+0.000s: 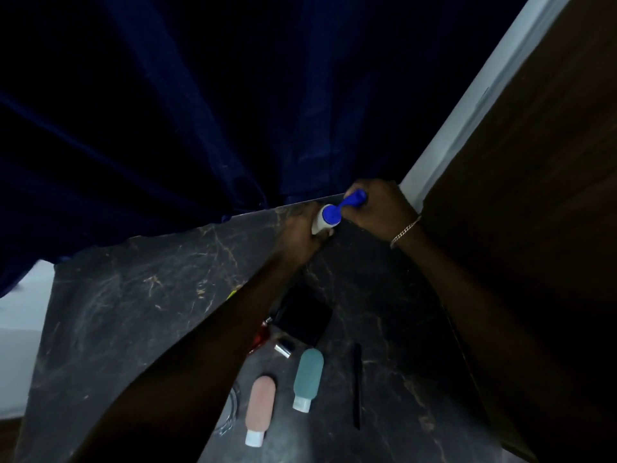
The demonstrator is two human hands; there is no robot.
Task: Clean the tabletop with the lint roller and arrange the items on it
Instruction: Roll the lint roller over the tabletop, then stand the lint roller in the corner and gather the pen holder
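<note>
The lint roller (329, 217) has a white roll and a blue handle and is held at the far edge of the dark marble tabletop (127, 312). My right hand (380, 208) grips the blue handle. My left hand (300, 228) is wrapped around the white roll. Nearer to me lie a pink squeeze bottle (259, 409), a teal squeeze bottle (307, 379), a black box (302, 317), a small silver-capped item (283, 349) and a thin black stick (357, 385). My left forearm hides a reddish item and a clear item beside the bottles.
A dark blue curtain (200, 111) hangs behind the table's far edge. A dark wooden panel (534, 228) with a white strip stands along the right side. A pale floor (23, 329) shows past the table's left edge.
</note>
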